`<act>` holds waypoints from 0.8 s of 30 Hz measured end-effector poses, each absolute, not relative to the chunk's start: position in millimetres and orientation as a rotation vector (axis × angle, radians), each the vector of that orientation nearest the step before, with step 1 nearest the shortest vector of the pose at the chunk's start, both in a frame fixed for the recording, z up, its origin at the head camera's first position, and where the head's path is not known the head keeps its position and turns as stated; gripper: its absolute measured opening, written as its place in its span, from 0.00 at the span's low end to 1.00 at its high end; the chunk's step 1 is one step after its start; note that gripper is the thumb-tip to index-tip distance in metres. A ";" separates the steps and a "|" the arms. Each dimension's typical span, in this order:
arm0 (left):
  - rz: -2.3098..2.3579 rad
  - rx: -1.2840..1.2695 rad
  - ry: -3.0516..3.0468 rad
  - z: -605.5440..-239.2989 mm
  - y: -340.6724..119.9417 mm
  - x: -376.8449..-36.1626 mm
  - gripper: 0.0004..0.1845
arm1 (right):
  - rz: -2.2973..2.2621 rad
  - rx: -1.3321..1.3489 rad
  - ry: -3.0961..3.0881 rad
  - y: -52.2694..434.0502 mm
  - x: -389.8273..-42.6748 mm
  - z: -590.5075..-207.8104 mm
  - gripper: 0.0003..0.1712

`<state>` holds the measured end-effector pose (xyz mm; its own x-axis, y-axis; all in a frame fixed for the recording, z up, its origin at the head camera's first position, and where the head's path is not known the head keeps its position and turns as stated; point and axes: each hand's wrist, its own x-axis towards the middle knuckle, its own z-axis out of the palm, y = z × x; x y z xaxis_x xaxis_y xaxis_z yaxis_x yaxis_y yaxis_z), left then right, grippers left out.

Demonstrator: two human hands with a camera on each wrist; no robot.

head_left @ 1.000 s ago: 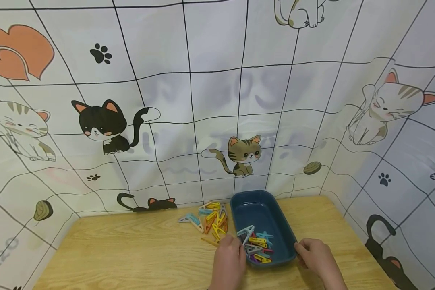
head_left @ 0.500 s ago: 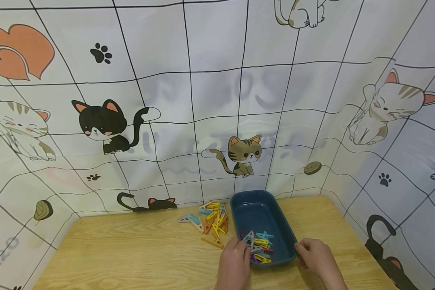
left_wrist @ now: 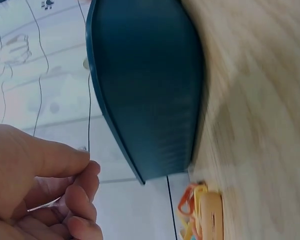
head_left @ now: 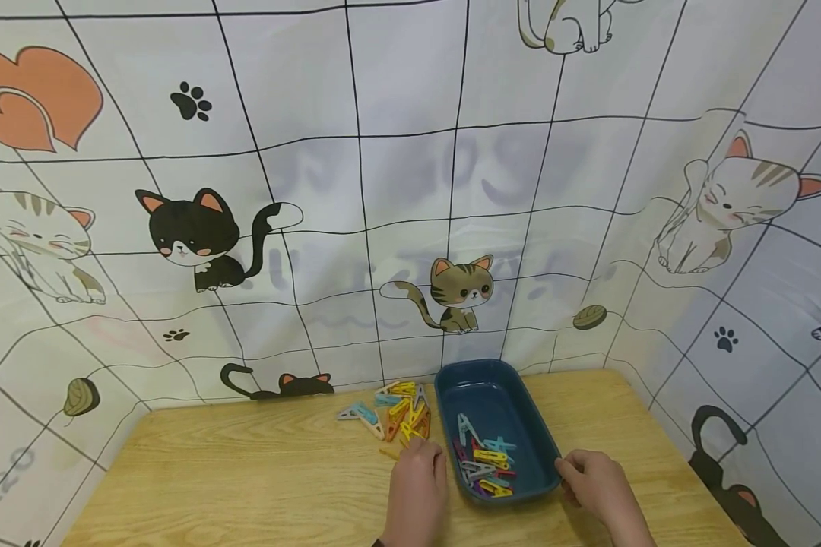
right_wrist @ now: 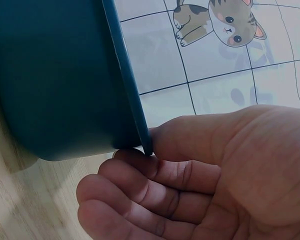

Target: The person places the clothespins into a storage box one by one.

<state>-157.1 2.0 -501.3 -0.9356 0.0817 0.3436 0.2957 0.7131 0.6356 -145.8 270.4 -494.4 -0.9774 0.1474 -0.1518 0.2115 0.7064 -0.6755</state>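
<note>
Right hand (right_wrist: 205, 185) fills the lower right, thumb lying along the top and pressed against the rim corner of the dark blue tray (right_wrist: 55, 85), curled fingers (right_wrist: 140, 172) tucked just under that rim against the tray's outer wall. Tray takes up the upper left, seen from outside and low, sitting on the light wood tabletop (right_wrist: 25, 210). Behind it, a white gridded backdrop (right_wrist: 215, 65) with a brown tabby cartoon cat (right_wrist: 220, 20) at the top.
</note>
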 end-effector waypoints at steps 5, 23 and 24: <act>-0.993 -0.244 -2.596 -502.3 -5.6 -161.8 0.05 | -1.136 0.301 2.820 270.7 -146.0 -494.9 0.16; -0.990 -0.105 -2.655 -513.9 -36.3 -178.7 0.03 | -1.133 0.286 2.833 270.7 -144.8 -494.7 0.18; -0.990 -0.102 -2.661 -514.7 -37.7 -179.3 0.04 | -1.132 0.284 2.834 270.8 -144.9 -494.9 0.18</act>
<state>-179.3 -37.7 -514.7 -0.9526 -0.0377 0.3017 0.1687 0.7600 0.6277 -144.9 270.8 -494.9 -0.9799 0.1430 -0.1392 0.1996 0.7106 -0.6747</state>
